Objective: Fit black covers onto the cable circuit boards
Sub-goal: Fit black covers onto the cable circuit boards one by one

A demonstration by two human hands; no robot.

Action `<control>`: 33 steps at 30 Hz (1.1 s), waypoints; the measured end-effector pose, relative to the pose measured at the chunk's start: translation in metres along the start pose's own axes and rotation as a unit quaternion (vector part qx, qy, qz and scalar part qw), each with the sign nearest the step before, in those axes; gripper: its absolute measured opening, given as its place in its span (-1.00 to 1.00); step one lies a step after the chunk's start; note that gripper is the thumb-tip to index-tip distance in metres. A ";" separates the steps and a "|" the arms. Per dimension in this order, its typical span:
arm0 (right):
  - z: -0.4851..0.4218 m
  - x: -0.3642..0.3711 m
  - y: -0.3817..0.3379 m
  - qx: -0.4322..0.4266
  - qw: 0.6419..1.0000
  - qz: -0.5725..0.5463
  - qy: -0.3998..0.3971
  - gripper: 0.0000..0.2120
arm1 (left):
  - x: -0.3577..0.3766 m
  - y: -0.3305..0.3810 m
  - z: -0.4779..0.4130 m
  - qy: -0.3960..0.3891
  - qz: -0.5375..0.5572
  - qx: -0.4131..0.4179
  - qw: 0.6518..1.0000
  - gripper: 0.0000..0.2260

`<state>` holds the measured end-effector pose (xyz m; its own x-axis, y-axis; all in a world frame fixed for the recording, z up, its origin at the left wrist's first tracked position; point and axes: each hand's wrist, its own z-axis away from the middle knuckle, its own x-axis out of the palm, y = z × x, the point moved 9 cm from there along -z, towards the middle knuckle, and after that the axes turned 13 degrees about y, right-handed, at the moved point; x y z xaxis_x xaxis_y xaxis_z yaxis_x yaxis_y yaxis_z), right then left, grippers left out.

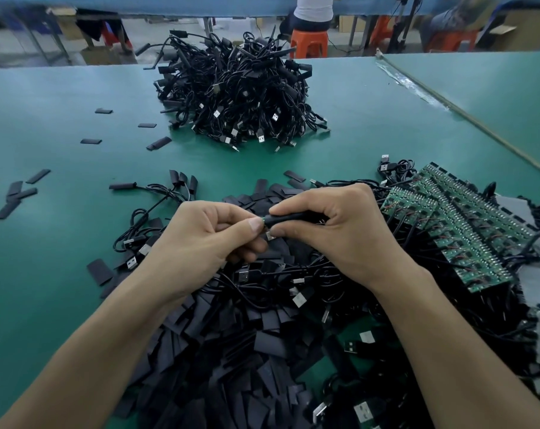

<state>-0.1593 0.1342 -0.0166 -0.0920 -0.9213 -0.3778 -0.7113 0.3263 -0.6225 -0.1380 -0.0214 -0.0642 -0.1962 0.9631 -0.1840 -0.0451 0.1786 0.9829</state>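
Observation:
My right hand [340, 230] grips a black cover [289, 218] that sits over a cable's circuit board, with only a small green tip of the board showing at its left end. My left hand [207, 239] pinches that tip between thumb and forefinger. Both hands hover above a heap of loose flat black covers [250, 345] mixed with USB cables. A stack of bare green circuit boards [460, 224] with cables attached lies just to the right of my right hand.
A big pile of covered cables [234, 94] stands at the far middle of the green table [52, 125]. Loose covers [15, 193] lie scattered on the left. A table seam [466, 109] runs along the right. Orange stools and seated people are beyond the far edge.

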 end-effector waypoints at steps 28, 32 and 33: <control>-0.001 -0.007 0.016 0.151 0.981 -0.069 0.103 -0.80 | -0.007 -0.002 -0.002 0.069 0.072 -0.015 0.995 -0.89; -0.001 -0.005 0.017 0.166 0.977 -0.084 0.101 -0.77 | -0.008 -0.003 -0.002 0.074 0.076 -0.016 0.994 -0.95; -0.001 -0.004 0.018 0.170 0.977 -0.089 0.097 -0.78 | -0.008 -0.002 -0.002 0.075 0.078 -0.014 0.994 -0.95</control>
<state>-0.1720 0.1439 -0.0257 -0.1420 -0.9817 -0.1267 -0.4583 0.1787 -0.8707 -0.1385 -0.0301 -0.0649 -0.3461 0.9377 -0.0314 -0.0295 0.0226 0.9993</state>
